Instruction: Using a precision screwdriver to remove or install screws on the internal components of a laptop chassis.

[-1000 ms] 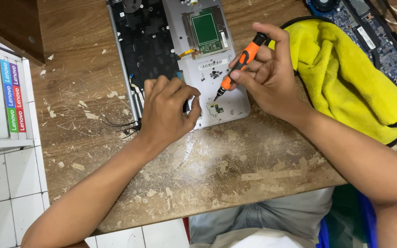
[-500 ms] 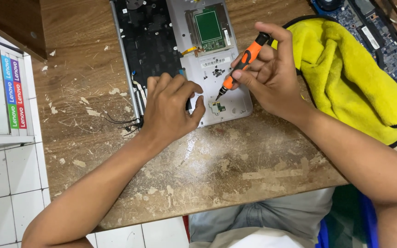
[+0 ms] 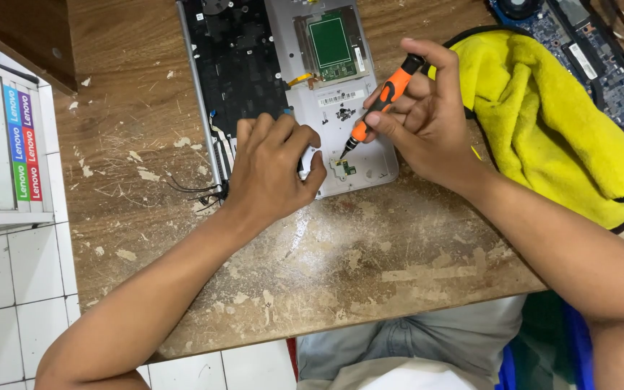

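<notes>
- Compared with the earlier frames, almost nothing has moved: both hands stay on the same places, and the screwdriver keeps nearly the same slant over the silver panel.
- The right hand point(image 3: 427, 119) holds an orange and black screwdriver point(image 3: 380, 105) between the thumb and the first fingers, closed around the handle.
- The screwdriver is tilted, with its handle up toward the right and its thin tip down to the left, very near a small green part at the lower corner of the laptop case point(image 3: 341, 87); whether the tip touches it cannot be seen.
- The left hand point(image 3: 272, 170) lies with curled fingers on the lower edge of the case, pressing it down; it grasps nothing that can be seen, and its thumb points toward the screwdriver tip.
- The laptop case lies open and upside down on the worn wooden bench point(image 3: 370, 253), with the black back of the keyboard point(image 3: 236, 58) on the left and a green touchpad board point(image 3: 331, 43) in the silver part.
- A yellow cloth point(image 3: 550, 123) lies just to the right of the right hand, partly under the wrist.
- A blue circuit board point(image 3: 594, 61) lies beyond the cloth, at the upper right corner.
- Thin black wires point(image 3: 193, 189) lie on the bench beside the left hand.
</notes>
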